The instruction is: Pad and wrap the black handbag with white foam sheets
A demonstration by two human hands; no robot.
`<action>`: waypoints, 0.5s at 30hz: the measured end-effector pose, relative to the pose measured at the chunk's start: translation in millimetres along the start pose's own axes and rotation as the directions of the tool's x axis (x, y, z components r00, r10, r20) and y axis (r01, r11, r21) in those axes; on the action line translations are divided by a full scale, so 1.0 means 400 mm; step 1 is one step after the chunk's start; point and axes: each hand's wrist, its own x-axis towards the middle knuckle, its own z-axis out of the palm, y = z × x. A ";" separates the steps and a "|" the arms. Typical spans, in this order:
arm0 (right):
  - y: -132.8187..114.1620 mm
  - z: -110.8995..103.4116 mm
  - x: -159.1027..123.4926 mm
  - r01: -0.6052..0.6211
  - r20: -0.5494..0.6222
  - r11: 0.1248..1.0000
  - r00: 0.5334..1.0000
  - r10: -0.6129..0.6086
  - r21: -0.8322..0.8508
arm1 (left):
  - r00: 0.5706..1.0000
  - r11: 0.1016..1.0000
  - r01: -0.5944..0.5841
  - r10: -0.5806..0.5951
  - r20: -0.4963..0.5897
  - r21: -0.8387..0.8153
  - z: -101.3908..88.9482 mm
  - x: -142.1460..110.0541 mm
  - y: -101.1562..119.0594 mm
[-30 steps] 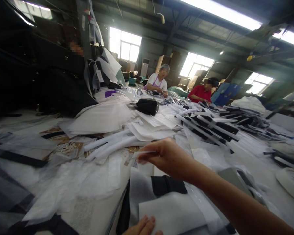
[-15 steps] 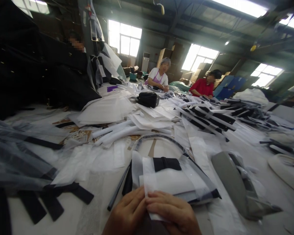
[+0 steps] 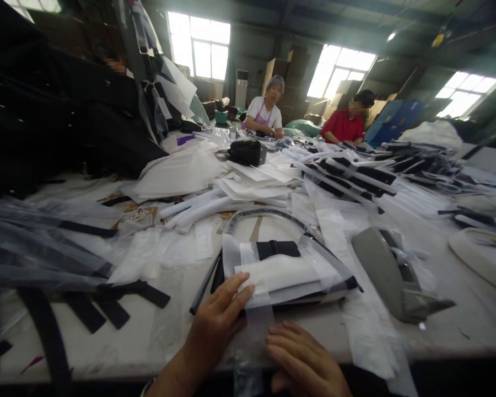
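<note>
A dark handbag with a wrapped curved handle lies flat before me, white paper over its front. Down across the bag's left part runs a translucent strip, its lower end hanging over the table edge. My left hand rests with stretched fingers on the strip and paper near the bag's lower edge. Just right of the strip's lower part is my right hand, fingers extended and side by side, gripping nothing visible; its thumb is lower down and partly hidden.
On the right lies a grey bag. Dark straps in clear plastic spread over the left. White sheets, a black pouch and heaped strips fill the far table. Two co-workers sit beyond; another person is partly hidden far left.
My hands, close together at the strip before, are now apart. The left lies further up on the bag's paper; the right has moved right and toward me. The whole view has shifted a little.
</note>
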 end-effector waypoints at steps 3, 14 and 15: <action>-0.018 0.039 -0.047 0.081 0.090 0.987 0.994 -0.069 -0.139 | 0.999 0.998 -0.049 0.048 0.013 0.028 -0.004 0.006 0.002; -0.030 0.087 -0.033 0.084 0.009 0.989 0.996 -0.084 -0.122 | 0.994 0.990 -0.092 0.086 0.067 0.102 -0.003 0.001 -0.003; -0.027 0.088 -0.048 0.099 0.018 0.987 0.995 -0.098 -0.127 | 0.994 0.989 -0.095 0.089 0.061 0.109 -0.003 0.001 -0.002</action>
